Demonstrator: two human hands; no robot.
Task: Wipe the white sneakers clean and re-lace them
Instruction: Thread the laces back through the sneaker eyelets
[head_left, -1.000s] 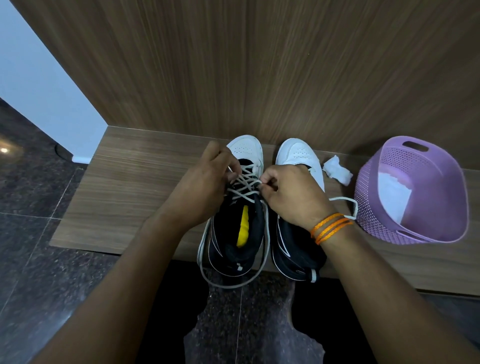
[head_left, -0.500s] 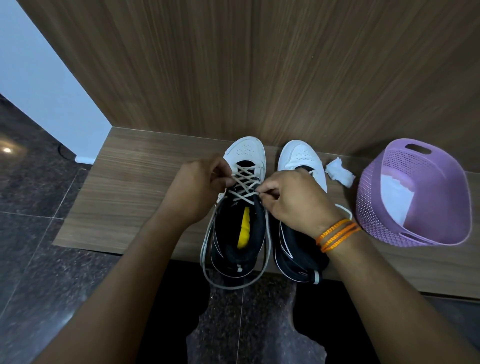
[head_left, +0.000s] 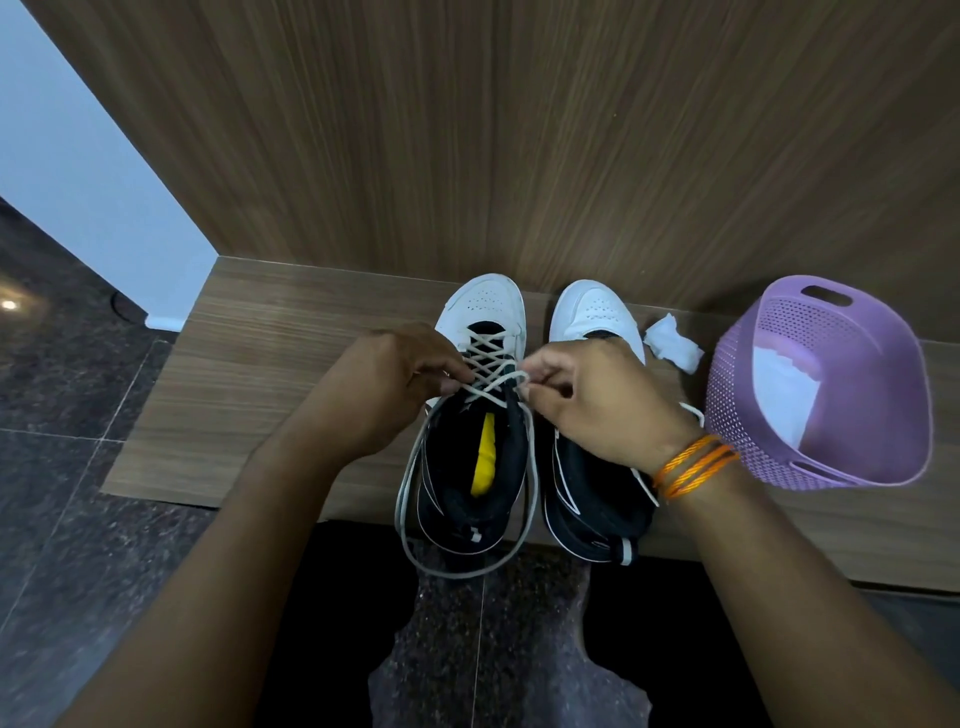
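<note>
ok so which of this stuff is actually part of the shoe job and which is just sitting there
In the job:
- sneaker being laced
- lace, pinched by left hand and right hand
- second sneaker
- crumpled white wipe

Lying about:
- purple basket
- white sheet inside it
</note>
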